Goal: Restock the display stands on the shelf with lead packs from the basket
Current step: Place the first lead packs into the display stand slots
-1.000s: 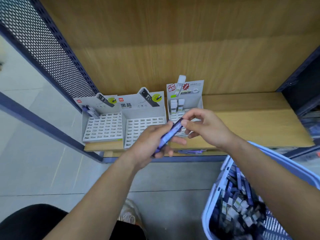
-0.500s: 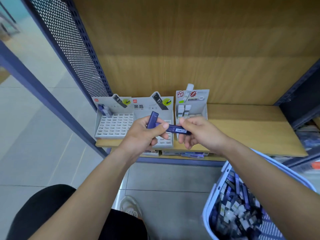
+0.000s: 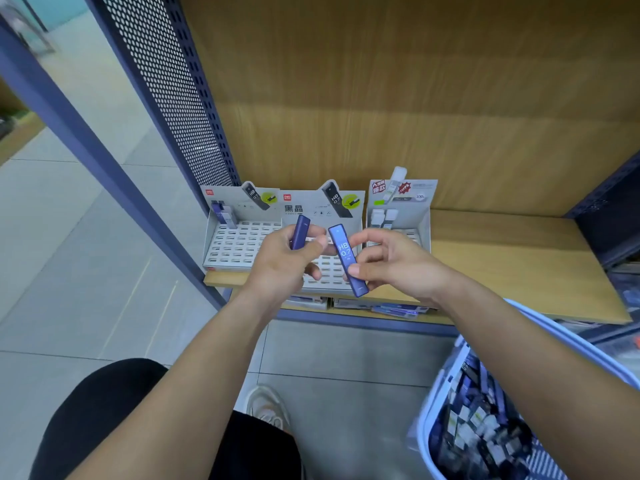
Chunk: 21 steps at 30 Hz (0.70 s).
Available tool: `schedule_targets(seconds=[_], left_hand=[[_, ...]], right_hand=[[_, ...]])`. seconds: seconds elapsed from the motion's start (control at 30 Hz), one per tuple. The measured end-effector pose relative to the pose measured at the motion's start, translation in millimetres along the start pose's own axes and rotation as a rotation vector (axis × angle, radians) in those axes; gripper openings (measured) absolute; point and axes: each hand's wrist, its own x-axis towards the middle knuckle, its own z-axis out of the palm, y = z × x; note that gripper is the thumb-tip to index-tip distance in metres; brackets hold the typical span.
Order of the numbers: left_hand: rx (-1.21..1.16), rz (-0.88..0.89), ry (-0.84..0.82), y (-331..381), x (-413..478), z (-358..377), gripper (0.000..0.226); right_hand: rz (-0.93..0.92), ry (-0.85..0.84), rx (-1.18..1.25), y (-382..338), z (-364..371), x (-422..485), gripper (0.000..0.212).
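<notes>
Pulled apart since a moment ago, an upright lead pack (image 3: 300, 233) gripped in the left hand (image 3: 280, 263) and an HB 0.7 pack (image 3: 346, 258) pinched in the right hand (image 3: 398, 263) hover before the display stands (image 3: 239, 244), seemingly sorted, each next needing a matching empty slot.

shelf board (image 3: 502, 271) & back panel (image 3: 381, 98): wood-grain laminate, matt. side panel (image 3: 166, 98): perforated metal, dark blue paint. display stands (image 3: 239, 244): pale grey, card or plastic, can't tell, matt. hb 0.7 lead pack (image 3: 347, 259) & plain lead pack (image 3: 300, 232): smooth blue plastic, slight gloss. basket (image 3: 424, 424): pale plastic. floor tiles (image 3: 86, 271): smooth, low sheen. shorts (image 3: 104, 410): black cloth.
</notes>
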Motion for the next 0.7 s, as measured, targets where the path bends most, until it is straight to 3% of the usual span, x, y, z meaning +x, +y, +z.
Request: schedule_targets(seconds=[0.13, 0.43, 0.6, 0.7], left_hand=[[0.020, -0.124, 0.121, -20, 15, -19, 0.018], [0.356, -0.144, 0.399, -103, 88, -74, 0.034], [0.527, -0.093, 0.451, -148, 116, -97, 0.024], [0.795, -0.081, 0.434, -184, 130, -110, 0.033]], right_hand=[[0.027, 0.006, -0.008, 6, 0, 19, 0.059], [0.014, 0.057, -0.105, 9, 37, 122, 0.062], [-0.051, 0.177, -0.082, 16, 70, 196, 0.039], [-0.120, 0.226, -0.120, 17, 85, 234, 0.029]])
